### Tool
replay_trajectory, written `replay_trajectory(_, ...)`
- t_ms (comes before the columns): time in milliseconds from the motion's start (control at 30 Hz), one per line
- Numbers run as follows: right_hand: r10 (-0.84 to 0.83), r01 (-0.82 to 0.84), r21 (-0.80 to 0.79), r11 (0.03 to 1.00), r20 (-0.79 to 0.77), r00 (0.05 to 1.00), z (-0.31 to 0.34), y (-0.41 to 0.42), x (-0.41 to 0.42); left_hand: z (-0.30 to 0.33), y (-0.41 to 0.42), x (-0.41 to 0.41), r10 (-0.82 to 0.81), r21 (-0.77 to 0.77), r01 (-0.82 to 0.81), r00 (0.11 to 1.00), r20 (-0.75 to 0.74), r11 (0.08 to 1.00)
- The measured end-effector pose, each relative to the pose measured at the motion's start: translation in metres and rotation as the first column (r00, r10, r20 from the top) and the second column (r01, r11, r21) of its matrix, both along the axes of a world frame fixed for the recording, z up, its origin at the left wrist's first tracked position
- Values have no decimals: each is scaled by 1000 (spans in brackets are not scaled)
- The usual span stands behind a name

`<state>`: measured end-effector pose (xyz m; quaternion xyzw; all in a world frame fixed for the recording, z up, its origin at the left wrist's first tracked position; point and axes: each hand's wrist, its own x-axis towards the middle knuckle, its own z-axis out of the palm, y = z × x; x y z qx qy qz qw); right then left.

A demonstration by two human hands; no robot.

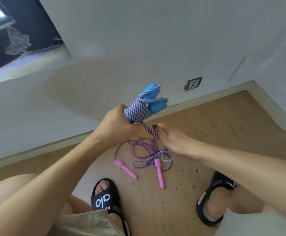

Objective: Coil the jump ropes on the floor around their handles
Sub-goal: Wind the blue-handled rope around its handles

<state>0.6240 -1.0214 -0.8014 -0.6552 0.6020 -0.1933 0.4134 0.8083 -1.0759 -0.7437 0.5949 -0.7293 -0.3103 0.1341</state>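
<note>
My left hand (117, 122) grips two blue foam handles (153, 106) held together, with a purple-and-white braided rope (138, 110) wound around them in several turns. A taut length of that rope runs down to my right hand (174, 142), which pinches it; the loose tail (156, 156) hangs below toward the floor. A second jump rope lies on the wooden floor beneath my hands: a thin purple cord (139, 145) in a loose tangle with two pink handles (125, 169) (159, 174).
My feet in black sandals (105, 196) (213, 198) stand on either side of the pink-handled rope. A white wall with a baseboard and a power socket (193, 83) is just beyond. A dark opening (16, 34) sits at the upper left.
</note>
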Motion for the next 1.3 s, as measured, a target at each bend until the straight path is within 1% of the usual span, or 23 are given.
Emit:
replay_trajectory(67, 24, -13, -106, 994, 99, 995, 6, 7, 1, -7, -14, 7, 77, 115, -68, 994, -81, 991)
replay_trajectory(100, 41, -28, -121, 992, 109, 993, 6, 8, 0, -11, -19, 9, 107, 164, -86, 987, -121, 983)
replay_trajectory(167, 44, -36, -80, 996, 102, 994, 0, 7, -2, -19, -22, 11, 109, 210, -77, 983, -147, 975)
replay_trajectory(200, 27, -24, -25, 999, 114, 993, 2, 6, -4, -23, -21, 11, 96, 215, -62, 984, -151, 975)
replay_trajectory(300, -99, 36, 236, 971, 261, 960, 4, 1, -6, -29, -22, 8, 91, 215, -53, 981, -170, 975)
replay_trajectory(367, -129, 15, 345, 939, 311, 942, 7, 1, -3, -34, -24, 8, 80, 188, -54, 987, -138, 981)
replay_trajectory(400, -116, 2, 356, 934, 297, 948, 10, 1, -1, -37, -25, 8, 55, 153, -41, 995, -89, 987)
replay_trajectory(433, -72, -9, 319, 948, 242, 968, 13, 1, -1, -40, -25, 8, 26, 111, -23, 999, -22, 994)
replay_trajectory(500, 75, -78, 142, 987, 24, 997, 21, 0, -5, -47, -24, 8, -30, 36, 27, 996, 88, 999)
replay_trajectory(533, 132, -126, 64, 990, -94, 987, 27, -1, -8, -51, -22, 6, -58, 5, 58, 990, 127, 998)
replay_trajectory(600, 185, -204, -40, 978, -281, 942, 37, -1, -10, -56, -20, 5, -97, -27, 104, 975, 200, 994)
replay_trajectory(667, 197, -276, -130, 952, -429, 881, 46, -2, -10, -59, -18, 5, -102, -27, 113, 959, 263, 993)
replay_trajectory(700, 195, -300, -161, 940, -467, 862, 49, -3, -10, -59, -16, 4, -107, -32, 122, 951, 290, 992)
replay_trajectory(767, 186, -309, -205, 929, -461, 867, 53, -9, -12, -59, -12, 2, -138, -59, 169, 927, 349, 984)
replay_trajectory(833, 168, -285, -256, 924, -399, 901, 56, -17, -16, -55, -5, -4, -184, -68, 235, 886, 426, 970)
replay_trajectory(933, 147, -274, -329, 904, -363, 920, 60, -25, -18, -49, 6, -17, -261, -65, 360, 776, 574, 931)
replay_trajectory(1000, 112, -266, -356, 896, -398, 911, 60, -29, -19, -45, 13, -23, -328, -76, 470, 713, 620, 880)
replay_trajectory(1067, 68, -245, -340, 908, -456, 887, 62, -36, -21, -39, 20, -27, -384, -82, 561, 657, 649, 823)
replay_trajectory(1167, 30, -227, -331, 916, -508, 861, 60, -45, -27, -21, 30, -29, -416, -111, 661, 585, 696, 742)
replay_trajectory(1233, 30, -223, -312, 924, -521, 853, 52, -50, -28, -13, 39, -28, -456, -138, 691, 600, 657, 709)
replay_trajectory(1267, 31, -206, -289, 935, -513, 858, 49, -50, -27, -9, 44, -26, -484, -154, 690, 632, 606, 708)
replay_trajectory(1300, 32, -182, -258, 949, -496, 868, 45, -50, -25, -5, 48, -24, -512, -173, 674, 681, 523, 718)
